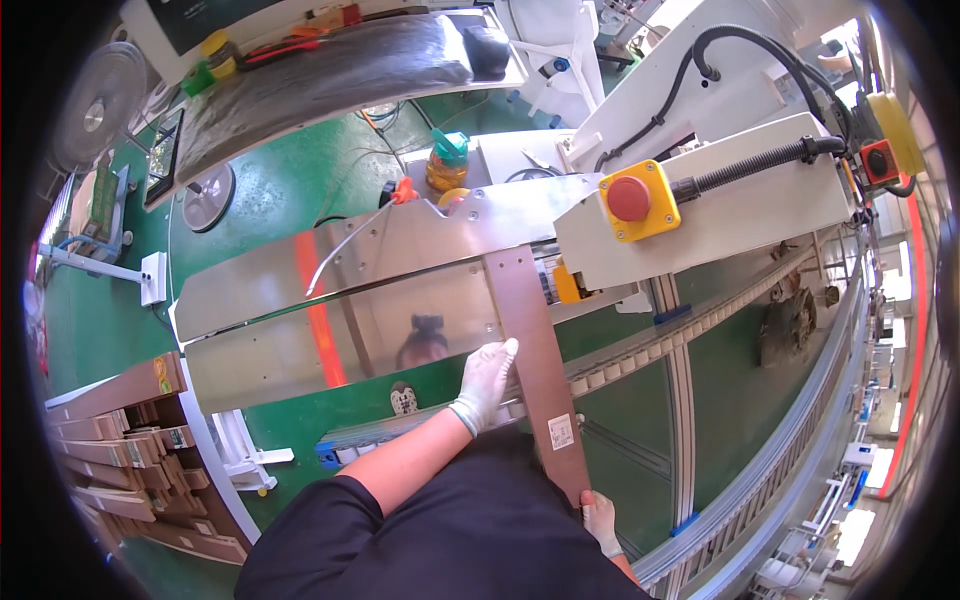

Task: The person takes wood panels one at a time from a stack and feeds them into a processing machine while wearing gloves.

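A long brown board (540, 375) lies with its far end on the shiny metal plate of a machine (420, 310), and its near end reaches toward my body. A small white label (560, 432) is stuck on its lower part. My left hand (484, 385), in a whitish glove, is closed at the board's left edge, thumb against it; the undersides of the fingers are hidden. At the near end, my right hand (600, 520), gloved too, grips the board's corner, with its thumb on top.
A red emergency button on a yellow box (630, 200) sits on the machine's white arm (720, 220). A roller conveyor (660, 345) runs to the right. Stacked brown boards (150, 460) stand at the left. Beyond the machine are a jar with a teal lid (448, 160) and a dark-topped bench (330, 80).
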Demonstrator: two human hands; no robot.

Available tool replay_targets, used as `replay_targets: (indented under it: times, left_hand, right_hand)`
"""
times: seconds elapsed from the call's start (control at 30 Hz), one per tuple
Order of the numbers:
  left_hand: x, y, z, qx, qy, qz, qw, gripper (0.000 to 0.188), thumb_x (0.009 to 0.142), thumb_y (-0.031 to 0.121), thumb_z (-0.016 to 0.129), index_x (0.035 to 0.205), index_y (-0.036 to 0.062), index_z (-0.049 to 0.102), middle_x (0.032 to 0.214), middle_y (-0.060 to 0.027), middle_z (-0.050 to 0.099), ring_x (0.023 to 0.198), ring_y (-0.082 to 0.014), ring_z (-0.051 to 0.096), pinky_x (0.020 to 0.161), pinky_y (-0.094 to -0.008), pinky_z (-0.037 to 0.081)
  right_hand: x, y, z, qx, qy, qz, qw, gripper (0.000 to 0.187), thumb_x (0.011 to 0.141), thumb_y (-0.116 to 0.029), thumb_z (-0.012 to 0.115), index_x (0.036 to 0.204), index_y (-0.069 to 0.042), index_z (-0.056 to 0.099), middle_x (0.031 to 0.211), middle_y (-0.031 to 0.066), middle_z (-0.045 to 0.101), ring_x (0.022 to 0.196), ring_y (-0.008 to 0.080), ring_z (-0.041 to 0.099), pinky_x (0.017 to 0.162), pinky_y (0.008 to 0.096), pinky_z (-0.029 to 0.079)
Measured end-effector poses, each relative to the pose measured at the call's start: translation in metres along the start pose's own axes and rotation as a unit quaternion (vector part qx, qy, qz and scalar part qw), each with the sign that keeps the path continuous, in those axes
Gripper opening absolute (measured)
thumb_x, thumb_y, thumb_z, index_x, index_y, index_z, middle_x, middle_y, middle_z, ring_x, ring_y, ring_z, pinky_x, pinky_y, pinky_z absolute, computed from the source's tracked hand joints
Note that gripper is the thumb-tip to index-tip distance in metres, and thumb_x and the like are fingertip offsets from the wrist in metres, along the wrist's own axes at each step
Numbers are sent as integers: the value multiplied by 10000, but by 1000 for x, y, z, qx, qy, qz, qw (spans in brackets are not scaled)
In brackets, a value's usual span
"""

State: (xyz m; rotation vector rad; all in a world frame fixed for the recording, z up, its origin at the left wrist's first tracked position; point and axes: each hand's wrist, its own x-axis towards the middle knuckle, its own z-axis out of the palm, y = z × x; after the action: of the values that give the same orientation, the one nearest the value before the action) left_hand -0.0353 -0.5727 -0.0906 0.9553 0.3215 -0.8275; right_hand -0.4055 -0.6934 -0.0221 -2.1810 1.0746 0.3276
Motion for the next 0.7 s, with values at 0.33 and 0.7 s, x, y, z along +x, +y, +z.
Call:
replay_targets:
  times: [0.33, 0.7]
  left_hand:
    - [30, -16, 84, 9, -21, -41, 999, 295, 1105, 258, 597, 1200, -2, 700, 1096, -27, 745, 952, -127, 696, 841, -287, 577]
    - [81, -56, 186, 12, -48, -46, 998, 421, 1064, 365, 659, 1268, -4, 653, 1198, -64, 724, 1052, -194, 728, 900, -348, 607]
  right_hand:
    - [57, 62, -59, 20, 6, -30, 999, 625, 1057, -546, 525, 885, 40, 663, 853, 262, 674, 830, 465, 663, 736, 490, 512]
    - [117, 141, -129, 121, 0, 70, 990, 422, 1024, -359, 670, 1107, 49, 737, 952, 219, 755, 934, 312, 742, 835, 394, 556]
